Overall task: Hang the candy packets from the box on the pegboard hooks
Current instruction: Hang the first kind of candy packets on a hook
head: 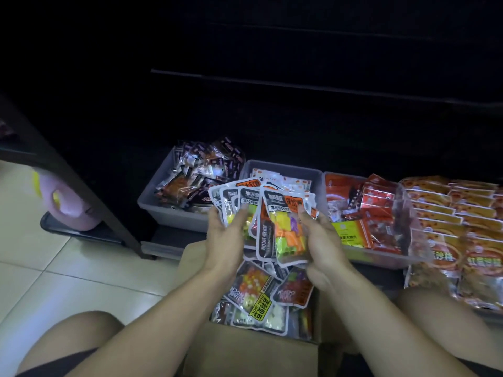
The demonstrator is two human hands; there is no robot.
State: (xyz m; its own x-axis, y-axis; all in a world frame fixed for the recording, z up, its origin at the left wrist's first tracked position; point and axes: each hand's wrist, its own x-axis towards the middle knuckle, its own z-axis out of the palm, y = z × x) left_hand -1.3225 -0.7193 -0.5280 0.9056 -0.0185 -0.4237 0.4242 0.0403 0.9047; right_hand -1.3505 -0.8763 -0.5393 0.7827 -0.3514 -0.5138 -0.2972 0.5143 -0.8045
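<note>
1. Down on the floor (54, 268), just in front of the dark shelving, the person crouches over an open cardboard box (245, 349) set between the knees.
2. Both hands are busy: the left hand (226, 235) grips a fanned bundle of candy packets (245, 202) from below, fingers curled round their lower edges.
3. The right hand (318, 240) holds the front packet (288, 227) along its right side, thumb up by the label. It's the one with the orange, green and purple sweets.
4. More candy packets (258, 297) lie loose in the box beneath the hands, so plenty is left to hang.
5. Behind the bundle sit three grey bins: dark wrappers in the left bin (152, 202), pale packets in the middle bin (285, 165), red packs in the right bin (416, 257). Orange bags (462, 240) are stacked at far right.
6. My read: this is the gathering and squaring-up step, packets collected but none hung yet.
7. The shelving above is too dark to see any pegboard or hooks.
8. The next move calls for lining up the tops of the packets, then lifting them toward a hook; in this gloom, finding the hook looks the tricky part.
</note>
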